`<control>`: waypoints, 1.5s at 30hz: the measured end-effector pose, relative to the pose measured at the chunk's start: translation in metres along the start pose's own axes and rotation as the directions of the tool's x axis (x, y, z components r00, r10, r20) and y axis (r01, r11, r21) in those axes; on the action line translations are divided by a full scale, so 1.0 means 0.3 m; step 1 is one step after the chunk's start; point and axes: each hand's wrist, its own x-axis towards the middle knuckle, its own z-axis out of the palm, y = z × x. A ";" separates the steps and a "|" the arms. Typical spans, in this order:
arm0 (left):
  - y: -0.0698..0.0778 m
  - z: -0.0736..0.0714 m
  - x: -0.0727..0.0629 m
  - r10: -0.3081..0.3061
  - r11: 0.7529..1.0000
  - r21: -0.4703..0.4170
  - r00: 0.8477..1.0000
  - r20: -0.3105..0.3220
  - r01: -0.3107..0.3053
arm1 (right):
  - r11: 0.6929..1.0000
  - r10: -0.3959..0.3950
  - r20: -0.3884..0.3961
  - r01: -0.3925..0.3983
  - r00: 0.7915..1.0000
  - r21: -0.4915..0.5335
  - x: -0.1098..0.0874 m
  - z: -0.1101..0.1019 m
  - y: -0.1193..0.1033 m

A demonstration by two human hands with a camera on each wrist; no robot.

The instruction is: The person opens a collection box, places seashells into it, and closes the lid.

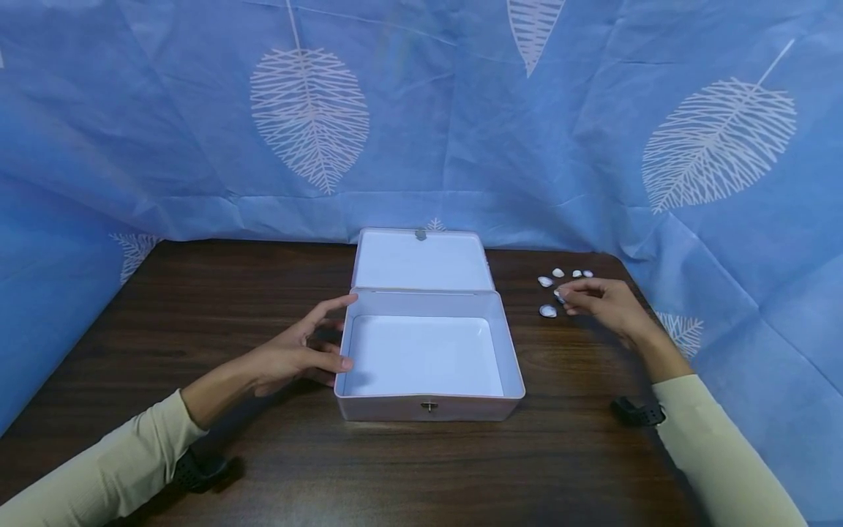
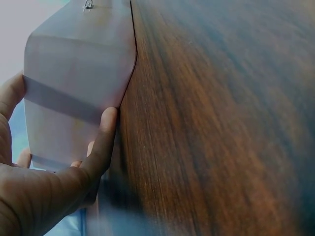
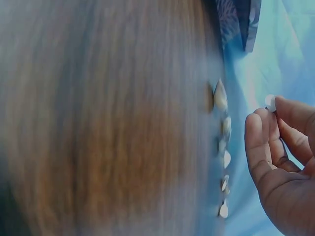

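A pale rectangular box (image 1: pixel 429 408) stands on the table with its lid (image 1: pixel 421 258) folded back and a bare white inside. My left hand (image 1: pixel 293 359) lies against the box's left side, with the thumb at the rim. In the left wrist view, the spread fingers of the left hand (image 2: pixel 54 182) touch the box wall (image 2: pixel 74 93). Out to the right, my right hand (image 1: pixel 609 307) pinches a small white seashell (image 3: pixel 270 102) between thumb and fingertips, just over the table. Several more seashells (image 1: pixel 548 311) lie around that hand.
The dark wooden table (image 1: pixel 263 454) ends at a blue leaf-patterned cloth (image 1: pixel 448 110) at the back and sides. The seashells sit near the table's back right corner. A small metal latch (image 1: pixel 429 406) sticks out from the box's front. Black bands (image 1: pixel 637 412) are worn at both wrists.
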 end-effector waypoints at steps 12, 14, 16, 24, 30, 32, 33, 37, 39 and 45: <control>-0.001 0.002 -0.002 0.014 1.000 -0.002 1.000 0.004 -0.014 | 0.999 -0.029 0.008 0.029 1.000 0.026 -0.041 0.054 -0.065; -0.002 0.002 -0.002 0.009 1.000 -0.001 1.000 -0.001 -0.009 | 0.999 -0.030 0.010 0.030 0.999 0.022 -0.046 0.063 -0.080; -0.001 0.002 -0.003 0.002 1.000 0.000 1.000 -0.007 -0.002 | 0.999 -0.028 0.016 0.028 0.999 0.018 -0.052 0.073 -0.097; 0.000 0.001 -0.004 0.006 1.000 -0.002 1.000 -0.004 -0.006 | 0.999 -0.047 0.061 0.046 0.997 0.030 -0.069 0.109 -0.167; -0.001 0.003 -0.004 0.015 1.000 -0.007 1.000 -0.002 -0.015 | 0.996 -0.090 0.075 0.091 0.993 0.001 -0.075 0.133 -0.223; -0.001 0.003 -0.004 0.019 1.000 -0.008 1.000 -0.001 -0.019 | 0.996 -0.091 0.082 0.091 0.993 -0.001 -0.076 0.141 -0.242; -0.001 0.003 -0.004 0.019 1.000 -0.008 1.000 -0.001 -0.019 | 0.996 -0.088 0.085 0.088 0.993 0.000 -0.076 0.145 -0.250; -0.002 0.004 -0.002 0.017 1.000 -0.008 1.000 -0.006 -0.017 | 0.995 -0.101 0.097 0.102 0.990 0.000 -0.077 0.162 -0.287; -0.002 0.004 -0.001 0.014 1.000 -0.007 1.000 -0.007 -0.014 | 0.993 -0.120 0.100 0.121 0.988 0.001 -0.076 0.171 -0.305; -0.005 0.002 -0.001 0.017 1.000 -0.005 1.000 -0.006 -0.017 | 0.984 -0.175 0.108 0.175 0.979 0.007 -0.070 0.200 -0.357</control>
